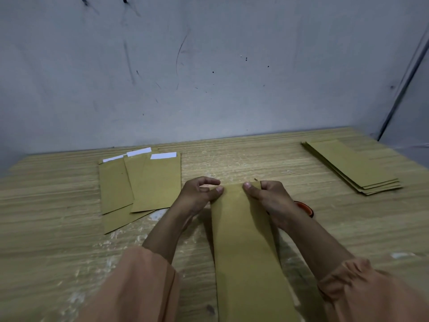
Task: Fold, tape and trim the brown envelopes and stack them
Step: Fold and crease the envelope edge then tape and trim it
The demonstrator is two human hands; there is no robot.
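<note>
The brown envelope (246, 247) lies long and narrow on the wooden table (232, 159), running from the near edge toward the middle, between our two forearms. We hold its far end with both hands: the left hand (199, 194) pinches the far left corner between thumb and curled fingers, and the right hand (267, 196) pinches the far right corner in the same way. We judge that this two-corner hold keeps the end straight, so the fold comes out even. Just behind the right hand an orange object (306, 209) shows partly; it may be scissors or tape, we cannot tell which. To the far left, near the wall, lie loose envelopes with white strips (148, 180), overlapping each other, probably waiting for work. To the far right, well apart, sits a neat stack of envelopes (355, 168), which seems to be the finished pile.
</note>
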